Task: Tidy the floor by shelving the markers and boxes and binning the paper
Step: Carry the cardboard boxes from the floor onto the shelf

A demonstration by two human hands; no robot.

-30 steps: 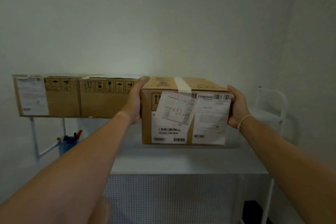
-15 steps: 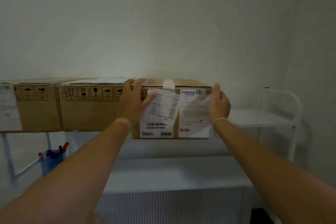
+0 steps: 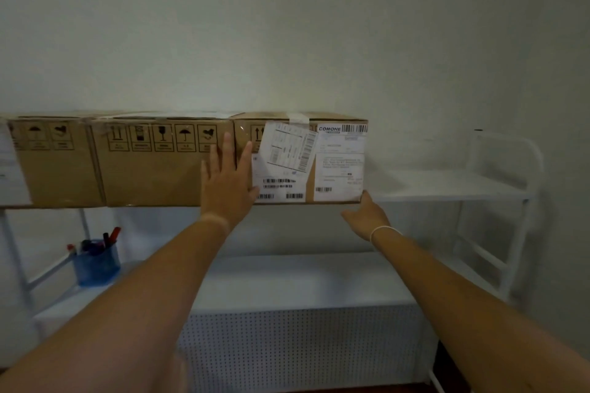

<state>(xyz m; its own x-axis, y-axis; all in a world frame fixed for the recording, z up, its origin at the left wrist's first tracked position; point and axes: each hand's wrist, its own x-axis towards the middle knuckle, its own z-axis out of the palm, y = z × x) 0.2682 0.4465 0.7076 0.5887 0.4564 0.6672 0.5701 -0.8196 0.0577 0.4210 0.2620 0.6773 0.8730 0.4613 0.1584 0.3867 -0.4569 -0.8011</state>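
A person stands facing a white metal shelf (image 3: 447, 185) against a pale wall. Three cardboard boxes sit side by side on its upper level. The right box (image 3: 300, 159), covered in white shipping labels, touches the middle box (image 3: 159, 166), with the left box (image 3: 54, 166) beyond. The left hand (image 3: 228, 179) lies flat with fingers straight, pressing on the fronts of the middle and right boxes where they meet. The right hand (image 3: 365, 217) is relaxed and open, fingertips touching the right box's lower right corner, gripping nothing. On the lower level at left, a blue cup (image 3: 95, 265) holds markers (image 3: 110, 238).
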